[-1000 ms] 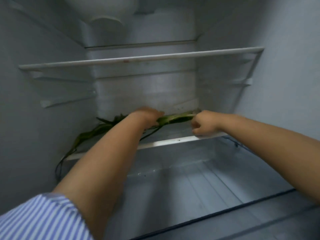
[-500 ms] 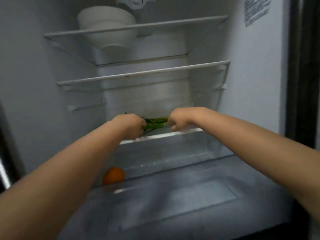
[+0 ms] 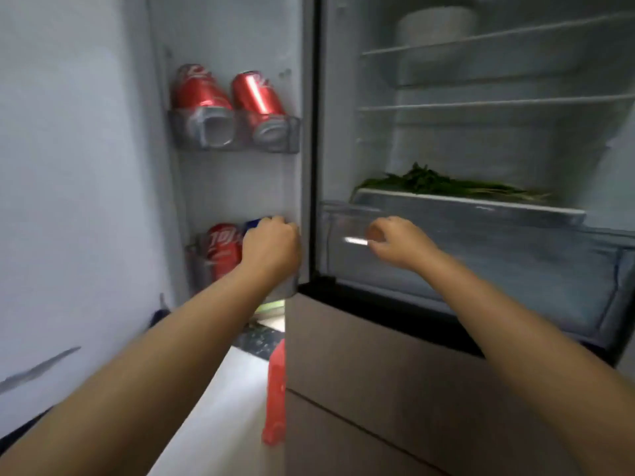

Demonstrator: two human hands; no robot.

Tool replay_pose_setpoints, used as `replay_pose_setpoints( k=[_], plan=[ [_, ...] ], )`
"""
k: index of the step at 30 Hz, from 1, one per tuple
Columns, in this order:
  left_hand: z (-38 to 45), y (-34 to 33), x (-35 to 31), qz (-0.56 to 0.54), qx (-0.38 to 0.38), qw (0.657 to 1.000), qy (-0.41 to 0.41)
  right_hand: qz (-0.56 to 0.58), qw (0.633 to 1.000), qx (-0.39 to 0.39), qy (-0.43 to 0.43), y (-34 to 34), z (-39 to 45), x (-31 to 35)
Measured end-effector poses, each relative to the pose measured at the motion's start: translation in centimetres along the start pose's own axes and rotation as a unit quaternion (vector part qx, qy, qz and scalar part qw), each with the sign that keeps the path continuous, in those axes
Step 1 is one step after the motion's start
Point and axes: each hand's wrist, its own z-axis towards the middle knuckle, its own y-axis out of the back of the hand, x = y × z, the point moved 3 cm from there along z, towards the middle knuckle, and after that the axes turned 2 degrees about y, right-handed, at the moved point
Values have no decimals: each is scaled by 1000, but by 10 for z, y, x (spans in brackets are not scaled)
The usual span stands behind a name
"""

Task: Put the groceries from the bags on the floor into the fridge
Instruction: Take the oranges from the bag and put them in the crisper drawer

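Observation:
A bunch of green vegetables lies along the lowest glass shelf inside the open fridge. Below it is a clear crisper drawer. My right hand hovers in front of the drawer's left end, fingers curled, holding nothing. A small orange patch shows by its thumb; I cannot tell what it is. My left hand is a loose empty fist in front of the lower door shelf, partly hiding a blue can.
The open fridge door holds two red cans on its upper shelf and one red can below. White bowls sit on the top shelf. A red plastic object stands on the floor beside the beige lower compartment.
Both hands have let go of the greens and pulled back out of the fridge. The view has swung left, and the door with its cans has come into sight.

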Motion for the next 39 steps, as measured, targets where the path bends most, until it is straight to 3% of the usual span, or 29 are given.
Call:
replay_pose_setpoints(
  k=[5, 8, 13, 19, 25, 34, 39],
  plan=[
    [-116, 19, 120, 27, 73, 990, 120, 150, 985, 19, 87, -42, -52, 157],
    [-196, 39, 199, 72, 120, 975, 172, 176, 970, 49, 162, -64, -89, 268],
    [-340, 69, 329, 144, 188, 948, 213, 242, 943, 106, 200, -102, -163, 438],
    [-483, 68, 448, 146, 257, 917, 267, 251, 909, 210, 257, -152, -248, 591],
    [-558, 17, 534, 79, 304, 896, 313, 223, 888, 322, 243, -240, -283, 664],
    [-574, -115, 661, 37, 446, 843, 298, 203, 863, 456, 74, -436, -256, 707],
    [-555, -203, 717, 24, 493, 837, 236, 187, 841, 505, -42, -517, -259, 719]
  ],
)
